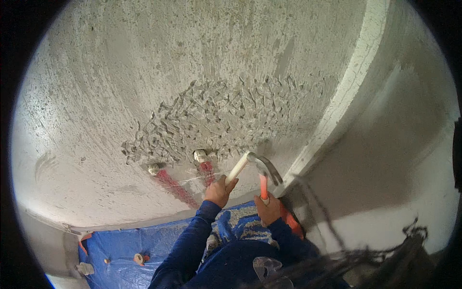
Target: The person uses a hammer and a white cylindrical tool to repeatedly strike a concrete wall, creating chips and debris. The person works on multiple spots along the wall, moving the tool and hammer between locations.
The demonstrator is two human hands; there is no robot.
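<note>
My left hand is closed around a pale rod-shaped tool, which slants up and to the right in front of the wall. The tool's exact kind is unclear. In my right hand is a claw hammer with an orange handle and a curved metal head. One end of the hammer head appears to meet the upper end of the pale tool. Beyond both hands rises a grey wall, and a broad rough patch of chipped marks spreads over its middle.
Two pale pipe fittings stick out of the wall left of my hands, with reddish strips running down from them. A blue sheet covers the floor, with a tape roll on it. A side wall stands at right.
</note>
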